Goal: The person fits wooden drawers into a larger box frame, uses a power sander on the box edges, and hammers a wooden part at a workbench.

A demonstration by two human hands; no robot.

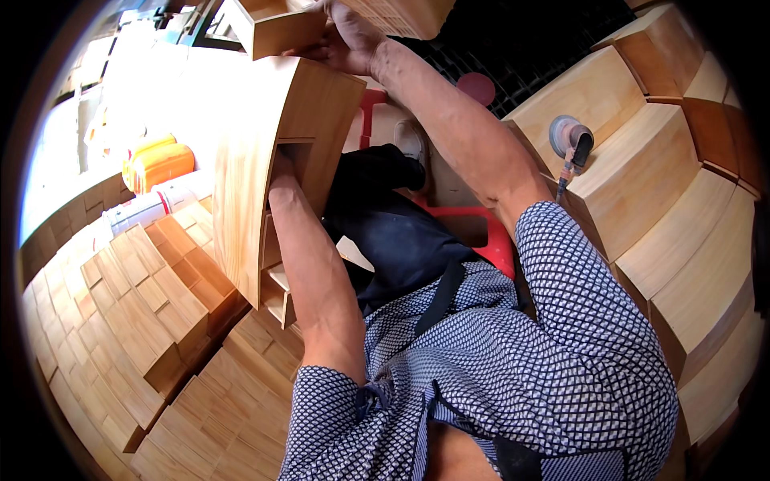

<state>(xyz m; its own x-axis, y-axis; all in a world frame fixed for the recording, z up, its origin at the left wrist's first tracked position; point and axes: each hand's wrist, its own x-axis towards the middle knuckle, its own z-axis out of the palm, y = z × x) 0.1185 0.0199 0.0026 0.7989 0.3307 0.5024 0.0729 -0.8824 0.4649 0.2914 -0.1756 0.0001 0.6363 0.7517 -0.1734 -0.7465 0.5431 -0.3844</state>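
A pale wooden cabinet [241, 160] stands in front of me on the left, its open compartments facing my body. My left hand [282, 167] reaches into one of these compartments, so its fingers are hidden inside. At the cabinet's far end, my right hand [350, 38] is closed on the end of a small wooden drawer [282, 34], with some fingers in shadow below. The drawer is tilted and partly cut off by the picture's upper edge. A lower drawer [279, 298] sticks out a little at the cabinet's near end.
Stacked wooden drawers or boxes [634, 152] line the right side, with a round sander [566, 136] on them. Bundled wooden pieces [136, 297] fill the left. Beyond are an orange container [160, 164] and a white bucket [152, 210]. A red plastic stool [497, 240] is beneath me.
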